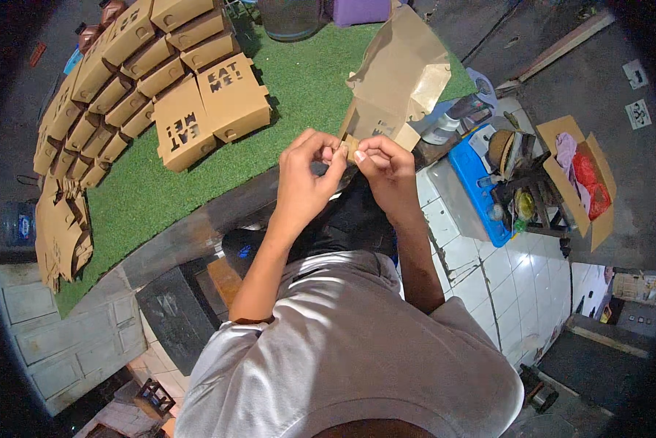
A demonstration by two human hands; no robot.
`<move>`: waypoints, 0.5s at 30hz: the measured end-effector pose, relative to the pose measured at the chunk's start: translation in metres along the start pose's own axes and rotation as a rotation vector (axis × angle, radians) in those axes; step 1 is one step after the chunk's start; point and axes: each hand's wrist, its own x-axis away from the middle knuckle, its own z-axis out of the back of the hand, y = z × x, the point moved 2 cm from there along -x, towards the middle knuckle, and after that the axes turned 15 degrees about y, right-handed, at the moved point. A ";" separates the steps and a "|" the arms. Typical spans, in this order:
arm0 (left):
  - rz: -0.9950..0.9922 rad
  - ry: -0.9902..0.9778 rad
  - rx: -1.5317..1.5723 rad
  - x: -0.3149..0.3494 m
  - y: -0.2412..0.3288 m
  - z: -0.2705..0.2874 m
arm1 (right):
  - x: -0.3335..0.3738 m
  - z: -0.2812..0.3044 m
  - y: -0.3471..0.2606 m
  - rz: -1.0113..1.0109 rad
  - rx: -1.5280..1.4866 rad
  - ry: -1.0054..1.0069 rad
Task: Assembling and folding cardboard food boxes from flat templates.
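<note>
A brown cardboard food box, partly folded, stands open at the front edge of the table with its lid tipped away from me. My left hand pinches a flap on its near side between thumb and fingers. Close beside it, my right hand grips the same near edge in a similar pinch, the two thumbs almost meeting. The fingers hide part of the flap, and the lower part of the box is partly covered by my hands.
Green artificial turf covers the table. Folded boxes are stacked at the left, with two printed boxes nearer the middle. Flat cardboard blanks lie at the left end. Right of me are a white bottle, a blue tray and an open carton.
</note>
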 end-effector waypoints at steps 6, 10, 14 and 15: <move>0.157 -0.080 0.053 0.003 -0.012 -0.001 | -0.001 0.001 0.007 0.004 0.030 -0.001; 0.209 -0.059 -0.029 0.006 -0.018 -0.004 | 0.000 0.001 0.013 0.002 0.109 0.025; 0.330 0.056 0.055 0.006 -0.010 -0.006 | 0.000 -0.006 0.017 -0.047 0.106 0.081; 0.311 0.027 0.048 0.007 -0.014 -0.005 | -0.001 -0.007 0.019 -0.045 0.106 0.082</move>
